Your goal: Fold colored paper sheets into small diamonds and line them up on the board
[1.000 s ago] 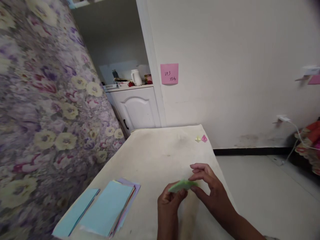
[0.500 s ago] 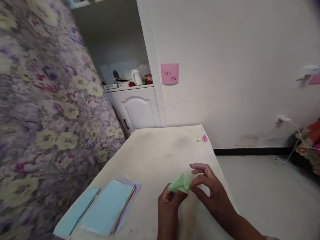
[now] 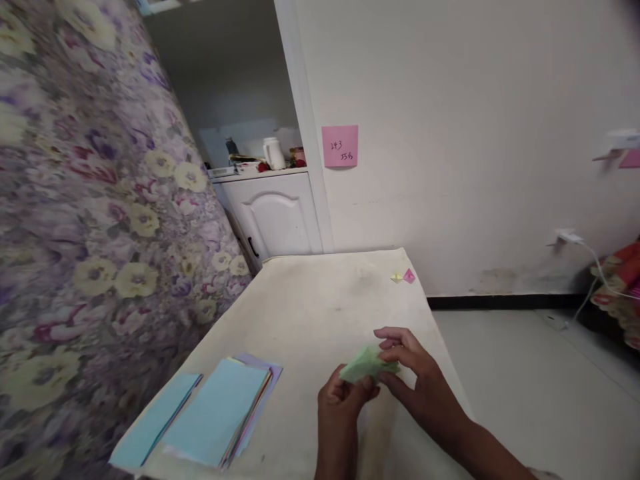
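The green paper [image 3: 364, 365] sat low in the frame, just right of the middle. The left hand [image 3: 343, 402] pinched its left end, and the right hand [image 3: 421, 380] pinched its right end between thumb and finger. Its folds looked too blurry to tell apart. A steady left pinch and small, soft right-hand presses seemed best.

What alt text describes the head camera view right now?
Left hand and right hand hold folded green paper above a cream table; blue-topped paper stacks lie left, yellow folded paper and pink folded paper near the far right corner.
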Tool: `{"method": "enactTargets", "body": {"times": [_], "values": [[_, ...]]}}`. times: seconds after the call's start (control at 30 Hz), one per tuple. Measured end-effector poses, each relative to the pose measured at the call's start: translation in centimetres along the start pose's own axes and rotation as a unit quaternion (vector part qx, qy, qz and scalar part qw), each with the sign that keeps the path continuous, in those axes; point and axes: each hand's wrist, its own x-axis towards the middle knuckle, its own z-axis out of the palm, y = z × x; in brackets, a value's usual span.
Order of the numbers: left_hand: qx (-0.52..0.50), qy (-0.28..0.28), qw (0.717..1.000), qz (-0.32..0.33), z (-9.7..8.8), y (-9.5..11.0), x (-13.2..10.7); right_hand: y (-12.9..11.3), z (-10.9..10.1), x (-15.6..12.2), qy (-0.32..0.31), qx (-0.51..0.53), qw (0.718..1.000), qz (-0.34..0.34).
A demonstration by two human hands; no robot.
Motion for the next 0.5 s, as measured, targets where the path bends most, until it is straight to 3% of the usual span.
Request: {"method": "enactTargets", "body": {"times": [0.1, 0.27, 0.5], "values": [[0.033, 0.012, 0.999, -0.006, 0.1, 0.0, 0.0, 0.2, 0.0, 0.3, -0.02, 0.0, 0.999, 0.039], [0.052, -0.021, 0.998, -0.019, -0.2, -0.8, 0.1, 0.3, 0.1, 0.5, -0.049, 0.02, 0.993, 0.104], [-0.002, -0.029, 0.999, -0.042, -0.2, -1.1, 0.0, 0.7, 0.6, -0.1, -0.008, -0.002, 1.0, 0.012]]}}
